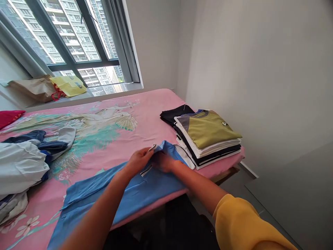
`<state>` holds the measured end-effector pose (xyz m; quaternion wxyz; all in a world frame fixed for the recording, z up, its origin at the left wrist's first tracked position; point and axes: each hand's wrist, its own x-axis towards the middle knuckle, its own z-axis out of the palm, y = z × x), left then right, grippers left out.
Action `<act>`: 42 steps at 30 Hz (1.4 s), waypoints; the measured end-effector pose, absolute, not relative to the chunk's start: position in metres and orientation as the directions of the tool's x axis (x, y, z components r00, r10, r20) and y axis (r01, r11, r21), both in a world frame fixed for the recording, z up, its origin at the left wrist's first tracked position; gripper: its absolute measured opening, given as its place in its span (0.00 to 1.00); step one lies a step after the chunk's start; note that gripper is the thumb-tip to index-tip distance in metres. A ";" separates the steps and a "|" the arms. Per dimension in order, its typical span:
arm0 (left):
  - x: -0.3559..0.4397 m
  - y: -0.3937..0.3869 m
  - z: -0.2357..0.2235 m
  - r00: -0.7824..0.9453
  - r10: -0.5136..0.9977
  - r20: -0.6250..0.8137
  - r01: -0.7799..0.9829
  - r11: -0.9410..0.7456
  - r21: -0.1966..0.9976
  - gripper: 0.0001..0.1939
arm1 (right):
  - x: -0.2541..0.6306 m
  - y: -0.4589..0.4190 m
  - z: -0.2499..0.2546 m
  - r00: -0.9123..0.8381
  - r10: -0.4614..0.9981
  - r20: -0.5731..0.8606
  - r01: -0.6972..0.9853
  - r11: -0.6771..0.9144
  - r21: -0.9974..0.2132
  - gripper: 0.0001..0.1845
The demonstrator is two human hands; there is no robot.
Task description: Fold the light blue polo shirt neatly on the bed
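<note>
A blue shirt (145, 201) with black-and-white striped trim lies spread along the bed's near edge, its upper part bunched up. My left hand (140, 160) is closed on the striped trim, thumb and fingers pinching the raised cloth. Against the bunched fabric just to the right is my right hand (163, 162); its fingers are blurred and partly hidden by the folds. A white part of a garment (183, 156) shows beyond my right hand, beside a stack of folded clothes (210, 133) topped by an olive-and-grey shirt.
Pink flowered bedding (153, 107) covers the bed. Black folded cloth (173, 114) lies behind the stack. Loose clothes (23, 163) are heaped at left, near a red item (10, 117). A brown paper bag (33, 89) and yellow bag (69, 86) rest on the windowsill. A wall stands right.
</note>
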<state>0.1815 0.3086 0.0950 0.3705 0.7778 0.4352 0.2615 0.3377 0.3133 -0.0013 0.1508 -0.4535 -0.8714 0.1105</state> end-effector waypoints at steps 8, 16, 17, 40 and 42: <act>0.194 0.240 -0.016 0.511 0.813 0.278 0.669 -0.580 0.465 0.17 | 0.378 0.331 -0.007 -0.538 0.841 0.058 0.798 0.530 -0.288 0.26; 0.197 0.230 -0.034 0.534 0.777 0.333 0.733 -0.622 0.275 0.19 | 0.400 0.333 -0.012 -0.300 0.952 0.064 0.936 0.306 -0.173 0.23; 0.197 0.230 -0.034 0.533 0.777 0.334 0.735 -0.621 0.272 0.19 | 0.401 0.333 -0.012 -0.256 0.963 0.083 0.948 0.267 -0.175 0.23; 0.185 0.209 -0.022 0.524 0.628 0.576 0.454 -0.778 0.435 0.08 | 0.318 0.307 0.009 -0.230 0.961 0.155 0.902 0.270 -0.338 0.25; 0.178 0.199 -0.018 0.482 0.619 0.620 0.420 -0.784 0.457 0.06 | 0.310 0.296 0.006 -0.269 0.953 0.140 0.891 0.302 -0.340 0.25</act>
